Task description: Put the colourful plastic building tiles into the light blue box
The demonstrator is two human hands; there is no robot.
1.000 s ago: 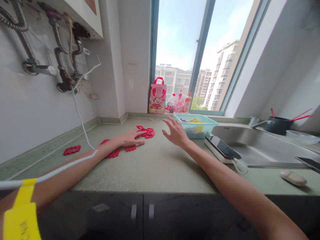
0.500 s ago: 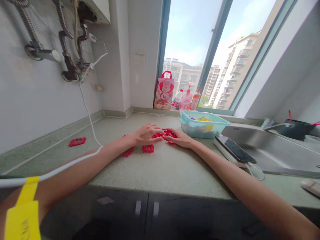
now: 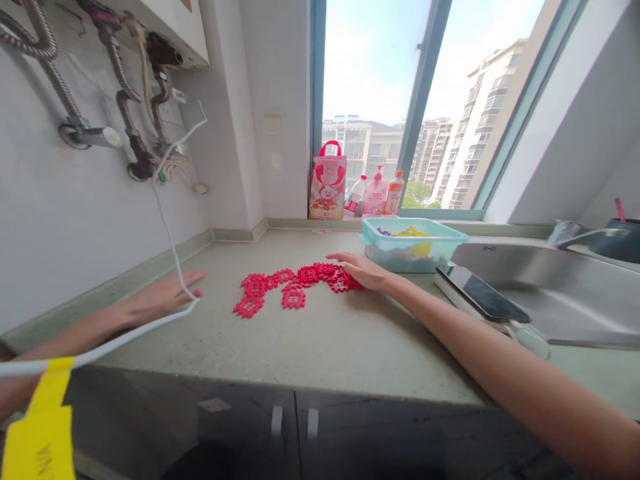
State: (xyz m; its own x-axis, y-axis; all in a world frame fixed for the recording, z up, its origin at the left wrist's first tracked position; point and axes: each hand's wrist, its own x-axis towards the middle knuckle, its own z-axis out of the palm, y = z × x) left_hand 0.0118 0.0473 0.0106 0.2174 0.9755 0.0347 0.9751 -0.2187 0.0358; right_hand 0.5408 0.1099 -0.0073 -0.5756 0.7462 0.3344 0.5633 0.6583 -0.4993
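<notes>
Flat red plastic building pieces with notched edges and window-like openings (image 3: 293,299) lie in a loose, partly overlapping cluster on the counter (image 3: 300,347). At the cluster's right end rests my right hand (image 3: 364,272), fingers stretched out over the pieces and partly hiding them. Over on the left side of the counter is my left hand (image 3: 167,293), slightly blurred, its thumb and fingers apart. A white cable (image 3: 173,243) crosses in front of that hand. The spot where a single red piece lay is covered by the left hand.
A light-blue plastic bin (image 3: 415,259) holds yellow and purple pieces. Right of it, a phone (image 3: 483,293) lies on a white object beside the steel sink (image 3: 590,293). A pink bag (image 3: 328,190) and several bottles (image 3: 374,195) stand by the window.
My left hand has moved left, away from the red cluster to where the lone red piece lay, uncovering more pieces. My right hand stays on the pile. The view has shifted slightly.
</notes>
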